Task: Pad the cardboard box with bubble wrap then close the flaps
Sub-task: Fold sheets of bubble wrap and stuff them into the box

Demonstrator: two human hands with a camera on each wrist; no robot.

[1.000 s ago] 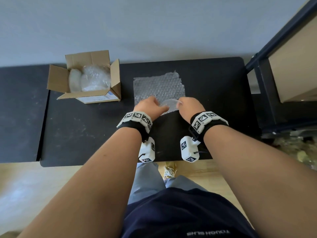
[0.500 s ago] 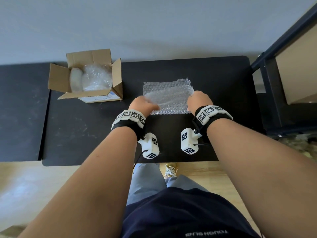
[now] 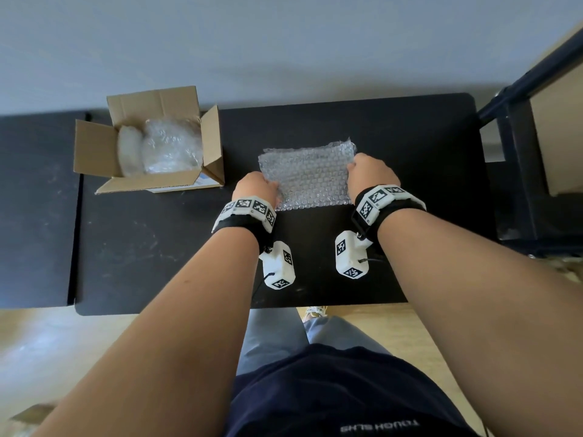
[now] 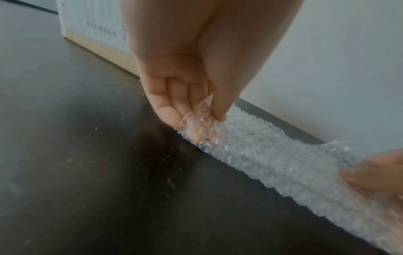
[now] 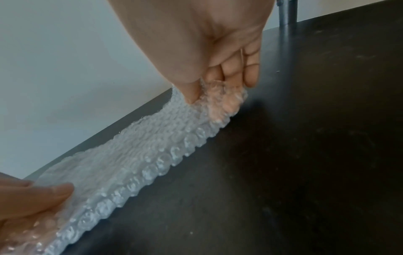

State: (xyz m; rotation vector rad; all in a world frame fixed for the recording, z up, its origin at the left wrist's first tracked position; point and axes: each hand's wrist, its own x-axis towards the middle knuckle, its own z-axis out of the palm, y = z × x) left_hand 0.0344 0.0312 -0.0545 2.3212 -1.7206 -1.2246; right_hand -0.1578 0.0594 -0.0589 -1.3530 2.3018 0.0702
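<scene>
Both hands' [image 3: 256, 188] [image 3: 369, 173] pinching grip on bubble wrap sheet [image 3: 310, 175], open half-padded cardboard box [image 3: 157, 143] leftward on black table [image 3: 142, 247]

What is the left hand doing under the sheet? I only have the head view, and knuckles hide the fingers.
Observer: The left hand pinches the bubble wrap sheet at its edge, thumb on top, fingers beneath.
Operator: And the right hand?
Observer: The right hand pinches the opposite edge the same way, crumpling it a little.
Operator: Anything on the cardboard box's near side?
Observer: The cardboard box carries a white label with barcodes.
</scene>
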